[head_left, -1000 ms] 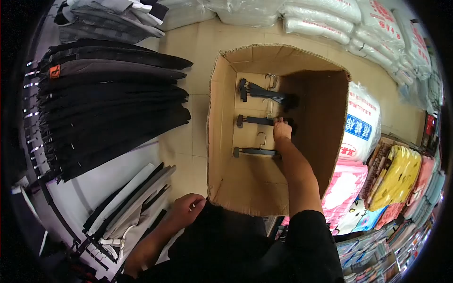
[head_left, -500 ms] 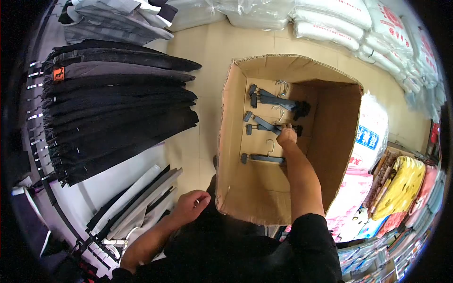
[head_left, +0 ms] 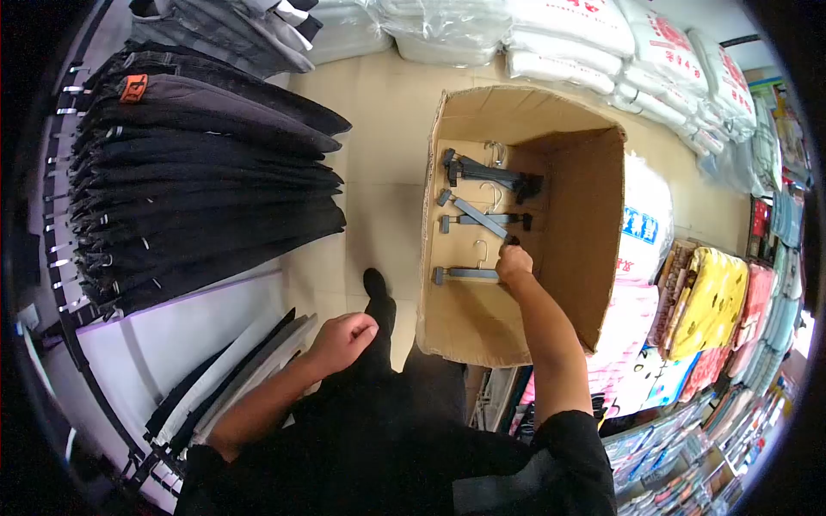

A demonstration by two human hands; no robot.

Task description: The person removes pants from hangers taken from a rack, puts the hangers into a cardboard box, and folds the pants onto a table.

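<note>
My right hand (head_left: 516, 261) is inside a cardboard box (head_left: 581, 236), closed round the lower end of a grey clip hanger (head_left: 477, 216). That hanger lies slanted across another grey clip hanger (head_left: 469, 220), its far clip pointing to the upper left. Above them in the box is a bunch of several dark clip hangers (head_left: 490, 175) with metal hooks. A single clip hanger (head_left: 466, 273) lies below, its right end hidden by my hand. Outside the box on the left, my left hand (head_left: 344, 340) is loosely curled, with nothing visible in it.
Black trousers (head_left: 206, 193) hang on a rack at the left, with lighter garments (head_left: 241, 378) on a lower rail. White plastic-wrapped bundles (head_left: 568, 30) line the back. Folded fabrics, including a yellow one (head_left: 710, 301), are stacked at the right. My shoe (head_left: 375, 282) is beside the box.
My right hand has drawn the slanted hanger slightly downward in the box, toward me. The view has shifted, and my left hand has turned, its fingers still curled.
</note>
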